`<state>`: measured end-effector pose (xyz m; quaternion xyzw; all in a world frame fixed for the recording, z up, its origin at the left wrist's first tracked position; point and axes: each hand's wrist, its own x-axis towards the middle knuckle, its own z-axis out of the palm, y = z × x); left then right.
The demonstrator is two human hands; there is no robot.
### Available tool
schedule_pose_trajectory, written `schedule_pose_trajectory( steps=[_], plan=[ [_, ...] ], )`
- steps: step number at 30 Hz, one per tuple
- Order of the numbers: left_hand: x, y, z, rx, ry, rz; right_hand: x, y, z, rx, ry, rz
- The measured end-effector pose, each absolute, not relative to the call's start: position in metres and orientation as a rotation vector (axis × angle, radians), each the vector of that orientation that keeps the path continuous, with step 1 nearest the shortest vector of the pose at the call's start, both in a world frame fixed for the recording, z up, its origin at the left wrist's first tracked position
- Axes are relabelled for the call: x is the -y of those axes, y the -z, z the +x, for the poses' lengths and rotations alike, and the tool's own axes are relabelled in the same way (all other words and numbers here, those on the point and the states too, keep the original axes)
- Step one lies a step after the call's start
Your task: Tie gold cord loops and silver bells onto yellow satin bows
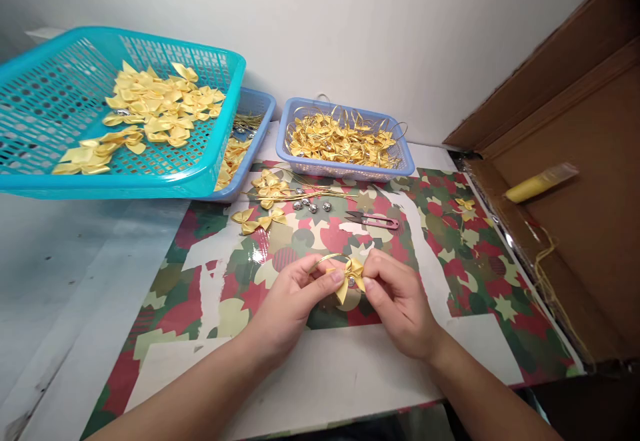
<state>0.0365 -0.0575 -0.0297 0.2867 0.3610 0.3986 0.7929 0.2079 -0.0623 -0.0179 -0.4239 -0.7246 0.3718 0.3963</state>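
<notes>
Between my hands, above the patterned table covering, is a yellow ribbon bow (355,269) with a small silver bell (351,282) at its middle and a loop of gold cord (327,258) rising on its left. My left hand (305,288) pinches the bow's left side between thumb and fingers. On the other side, the thumb and forefinger of my right hand (397,294) are closed on the right loop. Just beyond lie loose bows (270,220), several silver bells (313,208), strands of gold cord (325,192) and pink-handled thread snips (373,220).
A turquoise basket (220,154) of bows stands at the left, partly over a blue basket (260,128) holding bows and cords. Another blue basket (345,169), at the back, is heaped with corded bows. Cardboard (590,114) walls the right side, with a yellow roll (540,183) against it.
</notes>
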Motion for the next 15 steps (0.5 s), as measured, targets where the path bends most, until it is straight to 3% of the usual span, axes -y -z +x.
schedule_pose_trajectory(
  steps=[15],
  plan=[
    [0.0608, 0.0346, 0.0405, -0.801, -0.92, 0.574, 0.0724, 0.0281, 0.2, 1.567, -1.189, -1.146]
  ],
)
